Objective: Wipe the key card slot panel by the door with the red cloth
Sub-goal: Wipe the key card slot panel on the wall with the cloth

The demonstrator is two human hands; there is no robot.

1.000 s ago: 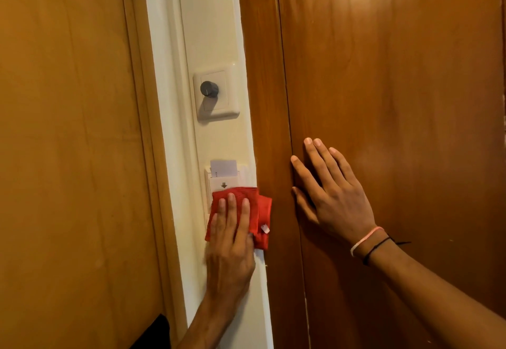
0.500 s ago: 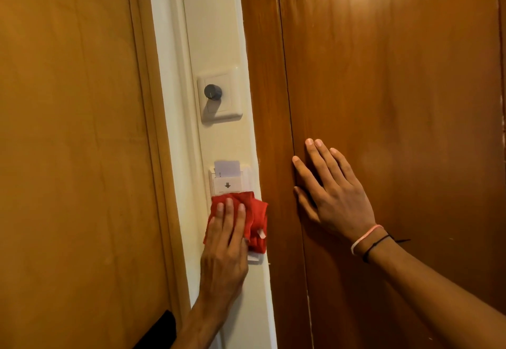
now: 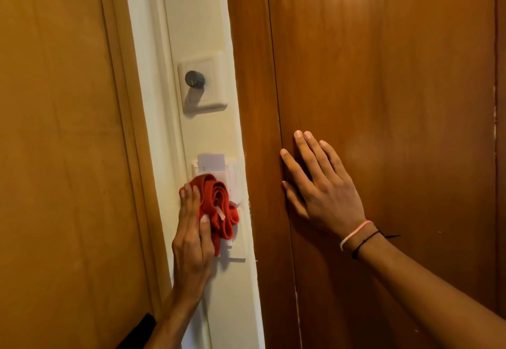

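Note:
The white key card slot panel (image 3: 229, 175) sits on a narrow cream wall strip between two wooden surfaces, with a pale card (image 3: 211, 161) standing in its top slot. My left hand (image 3: 191, 236) grips the bunched red cloth (image 3: 217, 203) and presses it against the panel's left and lower part, covering most of it. The cloth's white label shows among the folds. My right hand (image 3: 320, 187) lies flat with fingers spread on the brown wooden door to the right, holding nothing.
A white switch plate with a dark round knob (image 3: 195, 79) is mounted above the panel. A lighter wooden door (image 3: 60, 157) fills the left side, the darker door (image 3: 383, 102) the right. A dark object (image 3: 139, 326) shows at the bottom left.
The red cloth has gone from a flat fold under my fingers to a bunched wad. My left hand shifted to the panel's left edge and moved up a little. The right hand stayed put.

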